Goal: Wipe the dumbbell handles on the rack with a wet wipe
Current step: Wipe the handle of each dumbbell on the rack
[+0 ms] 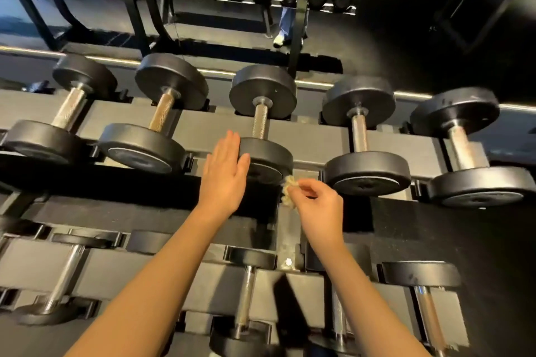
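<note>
no readable text or numbers, dumbbell end caps (pixel 364 184) too dark and blurred to tell

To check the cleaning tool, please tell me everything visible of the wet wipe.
The wet wipe is a small, crumpled, pale yellowish wad, soft-looking. The right hand pinches it; it hangs close beside the near head of the middle dumbbell, away from the handle.

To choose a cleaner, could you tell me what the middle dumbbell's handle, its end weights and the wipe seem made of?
Handle: bare metal, probably steel; dull shine and cross-hatched knurling. End weights: matte dark coating, likely rubber or urethane; little glare, faint scuffs. Wipe, pinched in the right hand: thin pale fibrous sheet, crumpled into soft folds; dampness cannot be told.
</note>
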Demonstrator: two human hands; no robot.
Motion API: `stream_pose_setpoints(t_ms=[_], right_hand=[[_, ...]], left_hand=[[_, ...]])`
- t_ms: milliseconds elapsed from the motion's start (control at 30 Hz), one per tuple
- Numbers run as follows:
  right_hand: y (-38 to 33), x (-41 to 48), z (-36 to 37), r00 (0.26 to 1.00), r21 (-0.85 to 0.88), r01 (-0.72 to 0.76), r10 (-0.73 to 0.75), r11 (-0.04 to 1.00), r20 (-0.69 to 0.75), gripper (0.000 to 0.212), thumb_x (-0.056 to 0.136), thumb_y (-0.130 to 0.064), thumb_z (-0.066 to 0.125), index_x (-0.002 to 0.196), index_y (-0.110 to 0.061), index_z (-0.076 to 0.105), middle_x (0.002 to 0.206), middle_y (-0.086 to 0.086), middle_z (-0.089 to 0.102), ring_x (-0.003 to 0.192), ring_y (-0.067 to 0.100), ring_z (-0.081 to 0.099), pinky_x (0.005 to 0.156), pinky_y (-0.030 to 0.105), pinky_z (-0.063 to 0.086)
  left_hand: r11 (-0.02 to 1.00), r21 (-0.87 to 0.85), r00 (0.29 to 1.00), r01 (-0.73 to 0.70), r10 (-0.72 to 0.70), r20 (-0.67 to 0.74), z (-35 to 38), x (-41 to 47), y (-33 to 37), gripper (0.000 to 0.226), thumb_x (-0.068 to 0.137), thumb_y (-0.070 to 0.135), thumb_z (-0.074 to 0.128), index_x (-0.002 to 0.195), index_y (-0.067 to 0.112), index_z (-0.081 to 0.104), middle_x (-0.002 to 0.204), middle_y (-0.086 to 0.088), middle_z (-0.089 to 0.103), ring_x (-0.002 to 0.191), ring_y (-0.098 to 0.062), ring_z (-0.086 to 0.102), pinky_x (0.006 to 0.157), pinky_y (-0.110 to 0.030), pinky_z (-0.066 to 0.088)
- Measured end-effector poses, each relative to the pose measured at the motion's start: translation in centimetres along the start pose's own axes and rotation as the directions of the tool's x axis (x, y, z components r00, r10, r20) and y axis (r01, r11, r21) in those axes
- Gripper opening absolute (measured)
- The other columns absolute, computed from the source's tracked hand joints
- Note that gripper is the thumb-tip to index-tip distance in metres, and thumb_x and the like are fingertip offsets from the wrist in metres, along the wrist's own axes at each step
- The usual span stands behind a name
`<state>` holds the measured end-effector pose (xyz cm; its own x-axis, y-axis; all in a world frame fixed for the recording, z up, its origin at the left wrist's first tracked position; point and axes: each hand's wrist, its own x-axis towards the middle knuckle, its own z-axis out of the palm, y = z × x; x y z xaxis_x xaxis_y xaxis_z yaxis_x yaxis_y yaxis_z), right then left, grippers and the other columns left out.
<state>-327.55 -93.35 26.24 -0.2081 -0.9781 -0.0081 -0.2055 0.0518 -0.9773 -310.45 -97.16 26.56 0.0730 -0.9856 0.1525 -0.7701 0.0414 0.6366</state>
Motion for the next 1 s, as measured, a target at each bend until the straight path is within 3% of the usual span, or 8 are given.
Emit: stream_pose_setpoints(t_ms=[167,233,333,467,600,767,933,1000], right_hand=[[-2.6,4.8,2.1,0.998,-0.053,-0.007,0.003,0.999,-0.066,0.005,0.085,-0.014,0.069,0.09,-0.013,0.07,0.077,-0.007,0.068,0.069,-0.007,0.063,0.066,0.009,0.048],[-3.0,6.5,3.2,0.992,-0.072,-0.03,0.02,0.997,-0.126,0.003,0.084,-0.016,0.069,0.087,-0.017,0.069,0.078,-0.003,0.069,0.074,0.001,0.065,0.074,0.02,0.054],[-3.2,8.8,4.4,0.99,-0.139,-0.049,0.029,0.989,-0.139,0.006,0.083,-0.021,0.07,0.088,-0.018,0.069,0.084,0.002,0.07,0.082,0.016,0.066,0.08,0.035,0.055],[-3.6,10.7,5.9,0.999,-0.261,-0.031,0.024,0.965,-0.03,0.01,0.085,-0.017,0.068,0.089,-0.008,0.07,0.079,0.006,0.068,0.074,0.014,0.062,0.067,0.022,0.048],[-4.0,11.9,7.3,0.985,-0.313,-0.16,0.173,0.936,0.015,0.009,0.082,-0.013,0.069,0.089,-0.008,0.07,0.081,0.005,0.066,0.074,0.014,0.059,0.068,0.023,0.047],[-4.7,14.7,8.9,0.989,-0.368,-0.13,0.149,0.921,0.022,0.005,0.079,-0.01,0.072,0.079,-0.011,0.068,0.075,0.004,0.064,0.072,0.016,0.06,0.072,0.028,0.051],[-4.4,15.4,9.0,0.972,-0.498,-0.118,0.202,0.859,0.118,0.012,0.083,-0.01,0.071,0.071,-0.007,0.071,0.071,0.002,0.063,0.066,0.013,0.057,0.053,0.007,0.042],[-4.2,15.1,8.7,0.959,-0.567,-0.056,0.202,0.822,0.198,0.01,0.084,-0.004,0.068,0.076,-0.005,0.074,0.074,-0.001,0.063,0.07,0.009,0.056,0.065,0.01,0.042]], left_hand=[[0.989,-0.008,0.981,0.144,-0.142,0.128,-0.4,4.4,0.0,0.053,0.103,0.039,0.023,0.147,0.01,0.029,0.15,-0.009,0.035,0.14,-0.025,0.029,0.118,-0.042,0.015],[0.98,-0.022,0.959,0.196,-0.187,0.211,-0.6,6.9,-0.2,0.049,0.103,0.038,0.021,0.132,0.008,0.047,0.137,-0.014,0.05,0.13,-0.031,0.041,0.111,-0.045,0.024],[0.961,-0.093,0.93,0.261,-0.224,0.292,-0.6,9.1,-0.6,0.045,0.102,0.036,0.023,0.121,0.007,0.053,0.131,-0.016,0.053,0.126,-0.033,0.044,0.108,-0.045,0.03],[0.941,-0.214,0.947,0.263,-0.208,0.246,-0.4,9.1,-0.8,0.045,0.103,0.031,0.031,0.137,0.005,0.044,0.141,-0.012,0.046,0.13,-0.023,0.039,0.107,-0.032,0.026],[0.931,-0.242,0.944,0.274,-0.212,0.254,-0.1,9.3,-1.5,0.046,0.103,0.03,0.029,0.143,0.01,0.038,0.146,-0.005,0.041,0.134,-0.019,0.033,0.112,-0.031,0.021],[0.926,-0.254,0.937,0.28,-0.206,0.281,0.3,9.5,-2.1,0.045,0.102,0.031,0.028,0.143,0.015,0.039,0.142,-0.002,0.043,0.131,-0.016,0.036,0.11,-0.03,0.025],[0.877,-0.36,0.934,0.317,-0.221,0.282,0.3,9.6,-2.5,0.046,0.102,0.035,0.03,0.144,0.019,0.037,0.145,0.002,0.04,0.133,-0.011,0.033,0.112,-0.03,0.024],[0.869,-0.376,0.935,0.323,-0.23,0.272,0.3,9.4,-2.4,0.045,0.102,0.035,0.031,0.144,0.02,0.038,0.144,0.003,0.041,0.132,-0.011,0.034,0.111,-0.029,0.024]])
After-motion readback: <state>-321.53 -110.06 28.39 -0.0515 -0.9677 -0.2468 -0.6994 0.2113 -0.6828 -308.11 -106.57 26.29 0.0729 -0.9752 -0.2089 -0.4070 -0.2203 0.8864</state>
